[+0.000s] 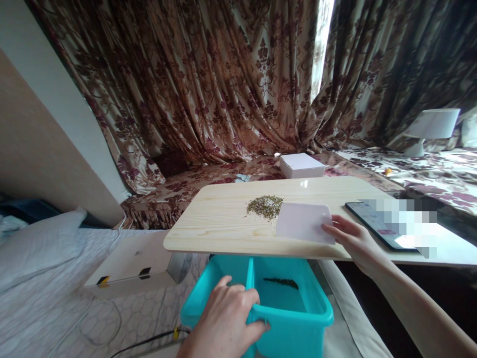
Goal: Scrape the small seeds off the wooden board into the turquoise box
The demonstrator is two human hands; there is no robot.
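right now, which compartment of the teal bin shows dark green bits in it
The right compartment: a strip of dark green bits lies in it. The left compartment shows none, though the left hand hides part of it.

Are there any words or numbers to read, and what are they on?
No text can be read.
Tablet: screen marks, too small and partly blurred out.
White box on the bed: one faint mark, too small to tell.
White card and teal bin: no writing shows.
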